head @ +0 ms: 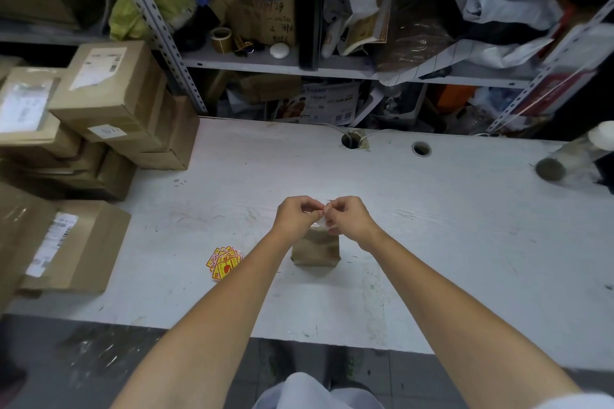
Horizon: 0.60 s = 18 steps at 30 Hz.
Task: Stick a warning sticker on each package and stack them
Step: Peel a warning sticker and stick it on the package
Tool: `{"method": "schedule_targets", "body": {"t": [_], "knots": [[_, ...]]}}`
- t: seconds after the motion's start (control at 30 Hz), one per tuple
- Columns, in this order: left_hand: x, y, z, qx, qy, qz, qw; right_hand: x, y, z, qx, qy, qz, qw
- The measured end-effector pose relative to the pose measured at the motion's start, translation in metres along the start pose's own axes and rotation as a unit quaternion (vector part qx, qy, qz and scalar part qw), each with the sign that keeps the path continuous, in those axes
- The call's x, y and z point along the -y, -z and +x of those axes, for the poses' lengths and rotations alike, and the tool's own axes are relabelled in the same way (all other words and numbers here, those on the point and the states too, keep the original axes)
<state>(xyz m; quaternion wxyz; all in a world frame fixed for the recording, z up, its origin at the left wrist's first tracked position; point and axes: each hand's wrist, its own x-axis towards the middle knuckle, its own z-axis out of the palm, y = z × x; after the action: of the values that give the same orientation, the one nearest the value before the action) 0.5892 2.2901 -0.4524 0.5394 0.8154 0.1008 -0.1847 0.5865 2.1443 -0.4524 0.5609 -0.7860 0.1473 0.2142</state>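
Two bare hands meet above a small brown cardboard package (315, 249) that stands on the white worktable (432, 226), near its front edge and roughly central. Left hand (295, 214) and right hand (347, 214) are both curled, fingertips pinched together on a small white sticker piece (321, 212) held between them just over the package's top; whether the piece touches the package cannot be told. Fingers of both hands are nearly closed, with only the thin paper between thumb and forefinger. Both forearms are bare and reach in from the lower edge of the view. Left of the package, lying flat on the table and apart from it, is a fanned heap of yellow-and-red warning stickers (223, 262). Farther left, at the table's edge, stands a stack of brown cardboard boxes with white shipping labels (99, 103), and a larger labelled brown box (73, 246) lies nearer the front corner. Two round cable holes (421, 148) pierce the tabletop toward the back. Behind the table, grey metal shelving (259, 60) holds cartons, bags and a tape roll (221, 39).
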Motion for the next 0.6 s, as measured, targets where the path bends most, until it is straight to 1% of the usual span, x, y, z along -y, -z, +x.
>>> {"method": "schedule_targets", "body": {"t": [0.17,0.33,0.6], "knots": [[-0.0008,-0.0009,-0.0003,0.008,0.003,-0.005,1.0,-0.0014,0.0015,0.0015,-0.005,-0.004,0.003,1.0],[-0.0031,0.0013,0.0004,0.013,0.014,-0.008,1.0,-0.0035,0.0019,0.0022,0.006,0.004,0.023,1.0],[-0.0045,0.0015,-0.0001,0.011,0.002,-0.015,1.0,-0.0045,0.0003,0.005,-0.004,0.015,0.016,1.0]]}}
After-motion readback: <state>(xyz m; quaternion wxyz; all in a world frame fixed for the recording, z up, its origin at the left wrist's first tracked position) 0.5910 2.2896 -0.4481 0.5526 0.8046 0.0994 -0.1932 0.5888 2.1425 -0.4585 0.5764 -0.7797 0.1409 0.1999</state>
